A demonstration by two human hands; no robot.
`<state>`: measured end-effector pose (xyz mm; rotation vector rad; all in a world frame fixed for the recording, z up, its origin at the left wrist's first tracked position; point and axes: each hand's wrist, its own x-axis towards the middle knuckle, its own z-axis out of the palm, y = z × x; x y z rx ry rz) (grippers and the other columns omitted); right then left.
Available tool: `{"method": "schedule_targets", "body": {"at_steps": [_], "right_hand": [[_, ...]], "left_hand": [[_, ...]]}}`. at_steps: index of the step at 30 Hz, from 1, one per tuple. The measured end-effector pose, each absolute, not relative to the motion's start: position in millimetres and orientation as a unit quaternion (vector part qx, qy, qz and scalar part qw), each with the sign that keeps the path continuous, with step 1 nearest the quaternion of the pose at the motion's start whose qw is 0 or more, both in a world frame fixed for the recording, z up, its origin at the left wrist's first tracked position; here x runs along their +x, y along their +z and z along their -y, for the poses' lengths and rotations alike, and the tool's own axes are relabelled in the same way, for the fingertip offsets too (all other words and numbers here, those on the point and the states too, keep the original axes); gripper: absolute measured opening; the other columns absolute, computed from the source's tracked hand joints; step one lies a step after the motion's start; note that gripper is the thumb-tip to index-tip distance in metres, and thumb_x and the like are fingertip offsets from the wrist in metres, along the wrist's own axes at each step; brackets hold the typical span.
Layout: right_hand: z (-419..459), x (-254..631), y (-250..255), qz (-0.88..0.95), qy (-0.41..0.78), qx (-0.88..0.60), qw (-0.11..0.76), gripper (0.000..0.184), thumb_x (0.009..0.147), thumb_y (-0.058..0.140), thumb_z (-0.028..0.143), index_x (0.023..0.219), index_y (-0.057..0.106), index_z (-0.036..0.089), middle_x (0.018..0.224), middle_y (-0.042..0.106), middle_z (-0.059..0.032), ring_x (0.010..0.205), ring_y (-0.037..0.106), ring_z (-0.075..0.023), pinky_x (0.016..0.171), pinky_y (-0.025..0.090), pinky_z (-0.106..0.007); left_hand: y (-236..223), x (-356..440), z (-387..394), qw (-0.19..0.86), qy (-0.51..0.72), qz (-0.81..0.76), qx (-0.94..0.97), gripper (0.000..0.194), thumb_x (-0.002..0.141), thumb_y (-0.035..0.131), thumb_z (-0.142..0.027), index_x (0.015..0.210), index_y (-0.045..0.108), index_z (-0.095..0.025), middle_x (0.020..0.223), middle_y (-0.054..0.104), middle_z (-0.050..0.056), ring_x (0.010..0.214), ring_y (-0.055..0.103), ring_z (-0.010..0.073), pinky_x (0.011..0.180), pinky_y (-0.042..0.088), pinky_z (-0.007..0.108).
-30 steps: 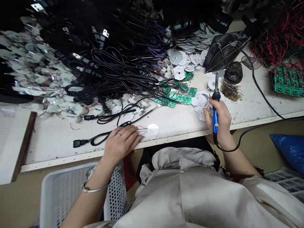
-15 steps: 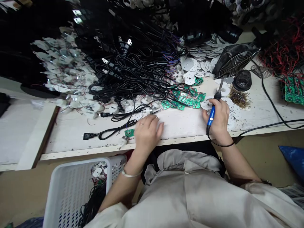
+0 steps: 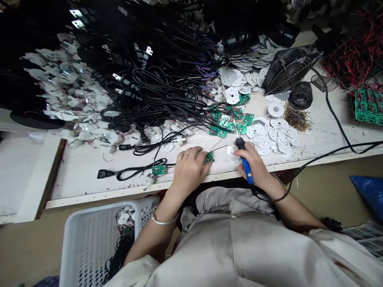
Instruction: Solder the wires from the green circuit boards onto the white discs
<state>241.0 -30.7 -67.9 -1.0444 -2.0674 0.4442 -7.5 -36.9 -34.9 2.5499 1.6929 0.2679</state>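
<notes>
Front edge of the white workbench [image 3: 134,187]: both hands working, close together. Left hand [image 3: 190,169] is curled, fingertips closed on a small green circuit board [image 3: 209,157], with thin wires coming off it. Bracelet [image 3: 163,220] on that wrist, ring on one finger.

Right hand [image 3: 253,163] is closed around the blue handle of a soldering iron [image 3: 245,165]. Tip points up and away, over a loose heap of green boards [image 3: 229,121]. Can't tell if it's touching one. Just under the right fingers sits a white punched disc [image 3: 232,153] with wires on it. Iron cord [image 3: 323,163] runs off right along the bench edge.

Left of the hands, a second wired green board [image 3: 159,170] lies beside a black power cord [image 3: 128,173]. Behind that, a big tangle of black cords [image 3: 161,87] and a drift of white discs [image 3: 72,87].

Right side: more discs [image 3: 278,135], a white tape roll [image 3: 275,110], a pile of brown clippings [image 3: 297,117], a black cup [image 3: 301,95], a caged fan [image 3: 289,69], a coil iron stand [image 3: 324,83], and green boards with red wires [image 3: 368,105].

Floor, near the person's lap: white plastic basket [image 3: 98,243] holding discs and black cord. Blue bag [image 3: 369,195] off right.
</notes>
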Motion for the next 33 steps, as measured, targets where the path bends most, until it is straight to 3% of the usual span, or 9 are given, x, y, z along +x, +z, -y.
{"method": "schedule_targets", "body": {"at_steps": [5,8,11,17,22,24,27,30,33], "right_hand": [[39,236,-70,0.761,0.106,-0.528,0.361,0.035,0.088,0.061,0.024,0.122,0.054,0.027,0.120,0.060,-0.0113,0.109,0.062,-0.0276,0.088,0.056,-0.043],[40,232,-70,0.769,0.118,-0.528,0.340,0.033,0.092,0.058,0.028,0.125,0.054,0.027,0.124,0.058,-0.0121,0.111,0.062,-0.0278,0.088,0.056,-0.042],[38,234,-69,0.776,0.139,-0.516,0.336,0.035,0.094,0.055,0.023,0.129,0.052,0.028,0.129,0.056,-0.0117,0.114,0.061,-0.0263,0.089,0.057,-0.039],[33,234,-65,0.785,0.171,-0.483,0.349,0.033,0.094,0.053,0.023,0.127,0.055,0.027,0.121,0.060,-0.0097,0.109,0.063,-0.0222,0.089,0.057,-0.034],[29,269,-57,0.736,0.066,-0.479,0.474,0.025,0.095,0.056,0.034,0.116,0.063,0.024,0.096,0.069,-0.0066,0.091,0.067,-0.0204,0.084,0.057,-0.037],[29,299,-54,0.647,0.025,-0.526,0.552,0.030,0.096,0.051,0.042,0.116,0.064,0.023,0.088,0.069,-0.0051,0.080,0.068,-0.0200,0.078,0.057,-0.039],[26,344,-54,0.442,0.056,-0.623,0.644,0.036,0.097,0.046,0.047,0.110,0.065,0.020,0.073,0.066,0.0001,0.059,0.064,-0.0146,0.061,0.055,-0.033],[19,371,-58,0.304,0.073,-0.674,0.669,0.037,0.091,0.054,0.054,0.094,0.063,0.018,0.057,0.056,0.0067,0.042,0.052,-0.0093,0.045,0.044,-0.024],[12,378,-63,0.266,0.069,-0.695,0.664,0.040,0.088,0.055,0.058,0.087,0.060,0.019,0.051,0.050,0.0092,0.037,0.045,-0.0075,0.038,0.035,-0.021]], "left_hand": [[-29,13,31,0.007,0.143,-0.582,0.801,0.052,0.092,0.057,-0.057,0.118,0.063,-0.013,0.115,0.069,0.016,0.100,0.064,0.0295,0.081,0.048,0.039],[-30,41,13,-0.004,0.115,-0.588,0.801,0.037,0.095,0.056,-0.044,0.114,0.066,-0.014,0.104,0.071,0.014,0.094,0.065,0.0289,0.076,0.046,0.039],[-35,57,3,0.027,0.077,-0.582,0.809,0.022,0.095,0.053,-0.027,0.096,0.072,-0.016,0.091,0.070,0.012,0.088,0.065,0.0289,0.072,0.044,0.041],[-49,47,7,0.027,0.133,-0.559,0.818,0.021,0.093,0.052,-0.025,0.083,0.069,-0.017,0.085,0.068,0.010,0.081,0.064,0.0259,0.069,0.045,0.038],[-53,37,7,0.100,0.276,-0.508,0.810,0.014,0.094,0.052,-0.022,0.087,0.063,-0.017,0.081,0.068,0.004,0.072,0.064,0.0166,0.066,0.049,0.029],[-53,37,8,0.136,0.299,-0.480,0.814,0.013,0.095,0.053,-0.022,0.088,0.063,-0.017,0.077,0.067,0.002,0.068,0.062,0.0140,0.065,0.049,0.027],[-54,38,10,0.162,0.301,-0.466,0.817,0.014,0.095,0.054,-0.023,0.088,0.065,-0.017,0.078,0.068,0.002,0.067,0.062,0.0137,0.064,0.049,0.028],[-56,40,9,0.178,0.302,-0.472,0.809,0.016,0.094,0.055,-0.024,0.087,0.068,-0.018,0.083,0.069,0.004,0.077,0.066,0.0159,0.071,0.052,0.030],[-58,40,7,0.196,0.310,-0.478,0.798,0.016,0.092,0.057,-0.026,0.086,0.071,-0.019,0.085,0.068,0.005,0.081,0.066,0.0163,0.074,0.054,0.031]]}}
